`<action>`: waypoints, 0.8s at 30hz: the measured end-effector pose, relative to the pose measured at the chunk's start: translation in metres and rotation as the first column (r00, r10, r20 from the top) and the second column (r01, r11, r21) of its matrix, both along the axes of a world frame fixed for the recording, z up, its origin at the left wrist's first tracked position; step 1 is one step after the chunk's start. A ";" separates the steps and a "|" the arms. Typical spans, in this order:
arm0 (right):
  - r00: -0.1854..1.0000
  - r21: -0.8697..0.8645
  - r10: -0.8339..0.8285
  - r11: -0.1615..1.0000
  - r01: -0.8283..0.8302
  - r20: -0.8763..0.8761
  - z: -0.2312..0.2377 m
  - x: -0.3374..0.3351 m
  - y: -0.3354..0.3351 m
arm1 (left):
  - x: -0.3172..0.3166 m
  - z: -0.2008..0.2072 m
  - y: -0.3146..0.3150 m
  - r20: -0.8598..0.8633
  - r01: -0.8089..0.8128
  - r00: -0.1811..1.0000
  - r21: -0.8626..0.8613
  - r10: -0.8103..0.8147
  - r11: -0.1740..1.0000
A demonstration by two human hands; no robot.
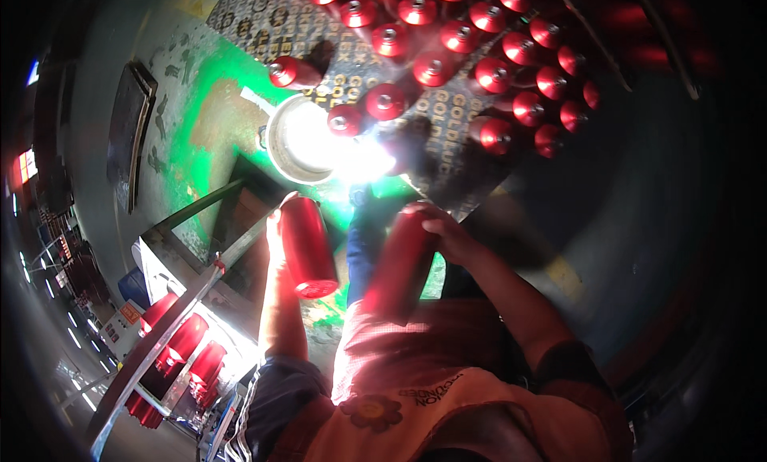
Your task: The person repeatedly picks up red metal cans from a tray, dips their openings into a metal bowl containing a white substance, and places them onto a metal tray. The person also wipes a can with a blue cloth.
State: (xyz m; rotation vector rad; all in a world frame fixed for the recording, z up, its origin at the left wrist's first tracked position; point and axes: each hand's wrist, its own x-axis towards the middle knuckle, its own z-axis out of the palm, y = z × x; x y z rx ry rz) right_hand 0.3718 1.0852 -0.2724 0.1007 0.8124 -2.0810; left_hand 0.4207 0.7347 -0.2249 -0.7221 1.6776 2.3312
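Observation:
My left hand (277, 226) is closed round a red metal cylinder (310, 250), which tilts with its flat base toward me. A second red metal cylinder (397, 262), blurred, hangs from my right hand (439, 226), whose fingers wrap its far end. The two are held apart, side by side, above my lap. Both look like small fire extinguisher bodies. Beyond my hands stands a round, white-rimmed container (280, 154), its inside washed out by glaring light.
Many red cylinders (385, 101) with metal necks stand on a dark printed board (439, 130) ahead and right. More red cylinders (188, 338) sit at lower left by a metal frame (160, 358). Dark panels (132, 134) lean at far left. Green paint (204, 83) marks the floor.

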 end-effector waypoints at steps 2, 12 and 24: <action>0.995 -0.140 0.095 0.986 -0.092 0.014 -0.007 -0.006 -0.072 | -0.005 -0.013 -0.049 0.166 0.379 0.910 -0.704 -0.381 0.600; 0.988 -0.325 0.031 0.942 -0.080 -0.153 0.000 -0.034 -0.328 | -0.008 -0.108 -0.249 -0.024 0.046 0.997 0.955 -0.076 0.292; 0.959 -0.144 0.050 0.989 -0.010 0.280 -0.040 -0.010 -0.285 | -0.022 -0.110 -0.288 0.226 -0.253 0.964 0.624 0.139 0.739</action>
